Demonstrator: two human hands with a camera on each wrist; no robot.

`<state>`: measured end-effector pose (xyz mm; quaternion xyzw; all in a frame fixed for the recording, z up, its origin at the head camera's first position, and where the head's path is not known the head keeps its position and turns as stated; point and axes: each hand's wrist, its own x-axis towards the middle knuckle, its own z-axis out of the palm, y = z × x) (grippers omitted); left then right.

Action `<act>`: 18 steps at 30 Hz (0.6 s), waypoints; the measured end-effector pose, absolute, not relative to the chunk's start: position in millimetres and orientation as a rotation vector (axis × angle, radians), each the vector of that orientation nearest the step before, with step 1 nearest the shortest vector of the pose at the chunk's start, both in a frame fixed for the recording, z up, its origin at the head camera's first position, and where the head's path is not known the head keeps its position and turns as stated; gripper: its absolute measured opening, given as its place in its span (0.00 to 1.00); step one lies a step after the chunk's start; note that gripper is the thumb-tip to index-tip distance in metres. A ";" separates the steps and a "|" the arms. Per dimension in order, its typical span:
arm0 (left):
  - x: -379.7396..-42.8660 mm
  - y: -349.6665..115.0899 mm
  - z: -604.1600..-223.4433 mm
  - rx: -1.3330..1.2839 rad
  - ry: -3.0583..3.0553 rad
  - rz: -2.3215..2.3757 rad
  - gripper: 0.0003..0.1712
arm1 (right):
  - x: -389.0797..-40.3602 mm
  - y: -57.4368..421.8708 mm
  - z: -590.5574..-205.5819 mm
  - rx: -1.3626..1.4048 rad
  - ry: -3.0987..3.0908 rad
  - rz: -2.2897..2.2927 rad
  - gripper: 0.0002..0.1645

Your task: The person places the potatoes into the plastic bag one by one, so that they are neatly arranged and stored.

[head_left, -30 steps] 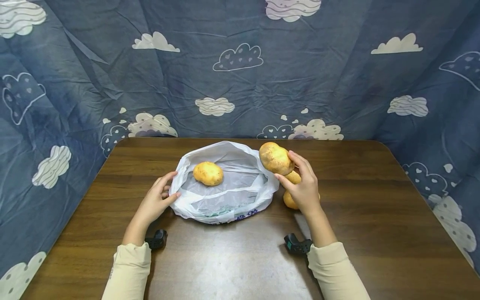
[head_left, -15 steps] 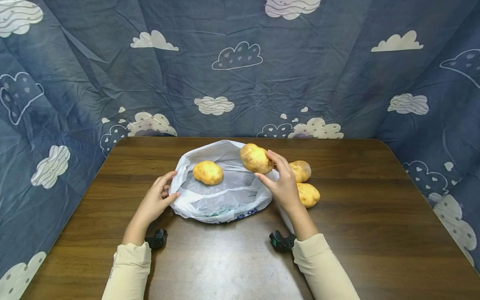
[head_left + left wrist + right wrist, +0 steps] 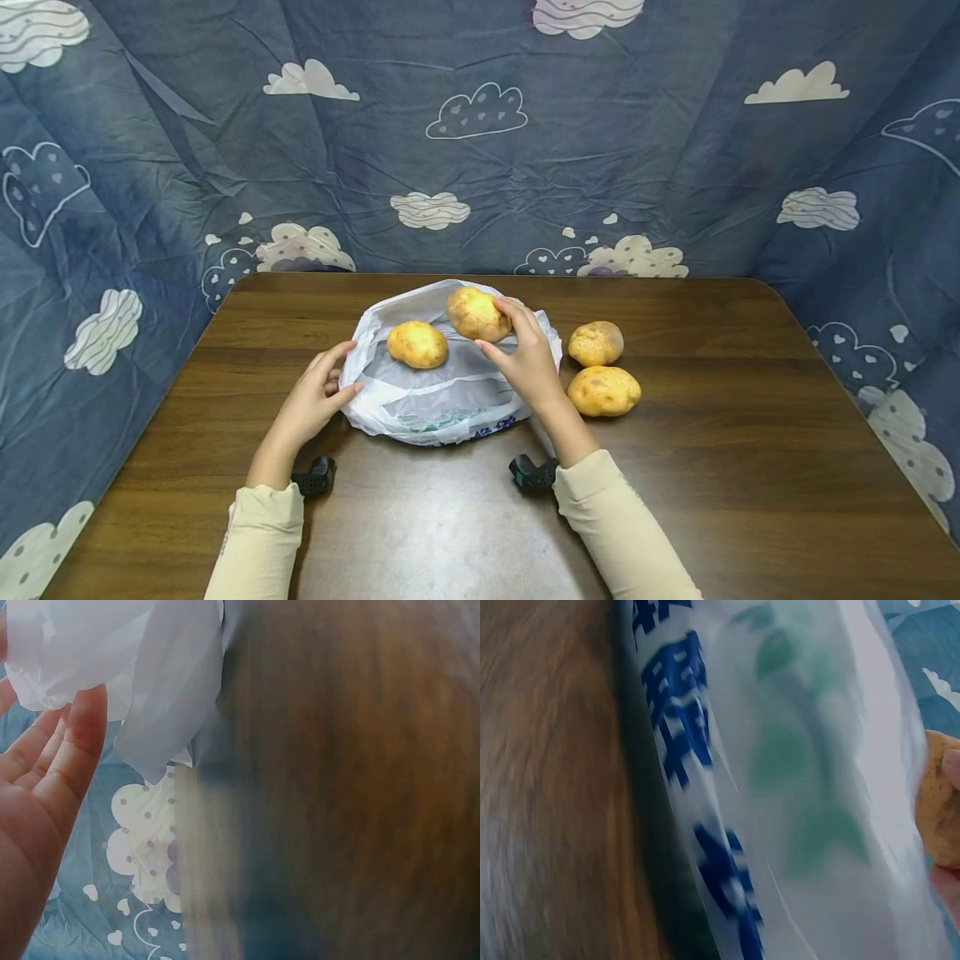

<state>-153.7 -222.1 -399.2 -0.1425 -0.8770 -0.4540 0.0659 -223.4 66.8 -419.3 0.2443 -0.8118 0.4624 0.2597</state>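
Observation:
A white plastic bag (image 3: 450, 400) lies on the table with its mouth spread wide. My left hand (image 3: 311, 400) grips its left rim, thumb and index finger at the edge; the left wrist view shows the fingers (image 3: 82, 735) against the white plastic. One potato (image 3: 417, 345) rests inside the bag, towards the left. Above the bag's right half, my right hand (image 3: 528, 358) holds another potato (image 3: 474, 313) between thumb and fingers. The right wrist view catches part of this potato (image 3: 939, 810) past the bag's printed side (image 3: 802, 787).
Two more potatoes lie right of the bag, a browner potato (image 3: 596, 343) behind a yellow potato (image 3: 604, 392). The brown wooden table (image 3: 750, 433) reaches back to a blue cloud-patterned curtain (image 3: 600, 167).
My right hand has carried its potato leftward, from the bag's right rim to over its opening. The two potatoes on the right are now uncovered. My left hand stays put.

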 end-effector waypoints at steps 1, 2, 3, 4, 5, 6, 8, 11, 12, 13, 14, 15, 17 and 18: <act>-153.8 -222.0 -399.2 -0.428 -2.647 -1.368 0.32 | -224.3 64.1 -420.6 0.651 -2.216 1.247 0.36; -153.7 -221.8 -399.1 -0.427 -2.649 -1.367 0.32 | -225.3 61.6 -421.9 0.639 -2.228 1.239 0.36; -153.7 -221.7 -399.2 -0.425 -2.650 -1.366 0.32 | -226.6 59.4 -423.3 0.630 -2.236 1.240 0.35; -153.9 -221.9 -399.5 -0.423 -2.651 -1.365 0.32 | -228.0 57.0 -425.0 0.622 -2.245 1.239 0.35; -154.1 -222.1 -400.2 -0.424 -2.650 -1.363 0.32 | -229.2 54.9 -426.8 0.613 -2.253 1.234 0.35; -154.4 -222.4 -400.9 -0.426 -2.651 -1.357 0.32 | -230.4 53.0 -428.4 0.603 -2.261 1.230 0.35; -156.3 -224.2 -404.7 -0.435 -2.645 -1.355 0.32 | -232.5 49.8 -431.6 0.588 -2.274 1.231 0.35; -162.7 -230.4 -417.2 -0.433 -2.645 -1.351 0.32 | -235.0 46.2 -437.0 0.561 -2.302 1.230 0.34; -164.8 -232.7 -421.4 -0.434 -2.645 -1.350 0.33 | -235.6 45.2 -438.7 0.550 -2.313 1.232 0.34; -167.1 -235.0 -425.8 -0.434 -2.643 -1.354 0.33 | -236.3 44.4 -440.4 0.540 -2.325 1.231 0.34; -169.3 -237.2 -430.3 -0.426 -2.642 -1.359 0.34 | -237.1 43.6 -442.1 0.527 -2.337 1.229 0.34; -170.3 -238.3 -432.1 -0.425 -2.644 -1.355 0.34 | -237.8 43.0 -443.7 0.515 -2.345 1.225 0.34; -170.9 -239.1 -434.2 -0.429 -2.641 -1.354 0.34 | -238.9 41.8 -446.6 0.493 -2.362 1.224 0.34; -170.9 -239.0 -434.2 -0.428 -2.640 -1.357 0.34 | -239.5 41.3 -447.9 0.481 -2.368 1.222 0.34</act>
